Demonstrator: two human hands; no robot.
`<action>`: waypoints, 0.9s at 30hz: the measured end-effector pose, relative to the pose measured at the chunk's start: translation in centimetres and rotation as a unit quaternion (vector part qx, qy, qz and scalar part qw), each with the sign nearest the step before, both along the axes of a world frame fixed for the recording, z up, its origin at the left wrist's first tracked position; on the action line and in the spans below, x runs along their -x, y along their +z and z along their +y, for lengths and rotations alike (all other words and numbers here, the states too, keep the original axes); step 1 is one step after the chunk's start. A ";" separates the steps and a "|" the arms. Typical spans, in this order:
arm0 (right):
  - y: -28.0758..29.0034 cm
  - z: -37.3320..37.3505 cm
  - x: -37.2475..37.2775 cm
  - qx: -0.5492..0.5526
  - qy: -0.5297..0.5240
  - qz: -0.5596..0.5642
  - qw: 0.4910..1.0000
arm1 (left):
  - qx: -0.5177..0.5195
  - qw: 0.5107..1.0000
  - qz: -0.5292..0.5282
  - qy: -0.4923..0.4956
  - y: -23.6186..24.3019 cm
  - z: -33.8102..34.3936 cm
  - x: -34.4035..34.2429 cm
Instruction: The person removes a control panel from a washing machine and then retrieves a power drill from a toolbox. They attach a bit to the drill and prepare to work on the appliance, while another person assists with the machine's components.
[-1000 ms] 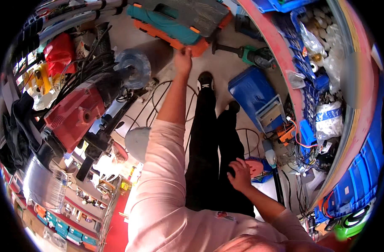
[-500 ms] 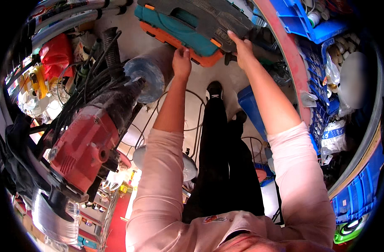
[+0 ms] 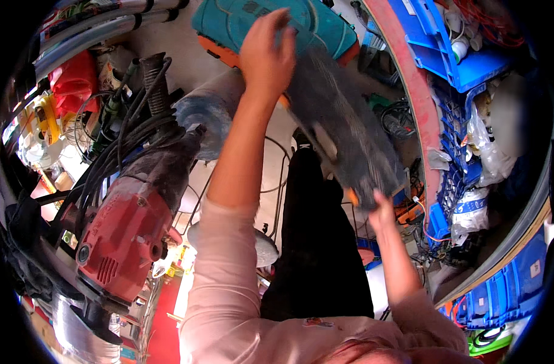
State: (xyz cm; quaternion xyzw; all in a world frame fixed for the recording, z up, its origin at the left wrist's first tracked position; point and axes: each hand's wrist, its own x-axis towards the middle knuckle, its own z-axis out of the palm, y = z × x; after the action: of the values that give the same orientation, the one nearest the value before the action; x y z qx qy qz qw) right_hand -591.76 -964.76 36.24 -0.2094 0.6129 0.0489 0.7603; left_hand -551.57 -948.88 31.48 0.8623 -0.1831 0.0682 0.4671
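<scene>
Head view: both hands on tilted grey tool case.

A teal tool case with an orange edge is seen at the top, and a dark grey case, blurred, with small orange catches. A red power tool with a grey, dust-covered body is wrapped in black cables. Blue crates are stacked beside a red shelf rail. Pale pink sleeves and black trousers are worn.
</scene>
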 end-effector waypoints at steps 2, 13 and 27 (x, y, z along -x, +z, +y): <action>3.6 -0.5 7.9 -0.040 -0.046 0.086 0.994 | -0.174 0.979 0.031 -0.101 -3.9 -3.4 -4.4; 14.6 -0.8 21.8 -0.063 -0.041 0.113 0.991 | -0.494 0.849 0.034 -0.185 -13.9 -12.8 -10.2; 14.0 -0.4 21.6 -0.109 -0.114 0.080 0.984 | -0.616 0.650 0.072 -0.439 4.0 -5.1 -10.2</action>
State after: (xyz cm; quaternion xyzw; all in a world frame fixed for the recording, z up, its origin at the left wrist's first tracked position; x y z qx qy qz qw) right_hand -613.35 -965.18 50.20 -0.0496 0.6827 0.0454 0.7276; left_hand -541.40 -954.02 35.44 0.7729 -0.5059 -0.3357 -0.1845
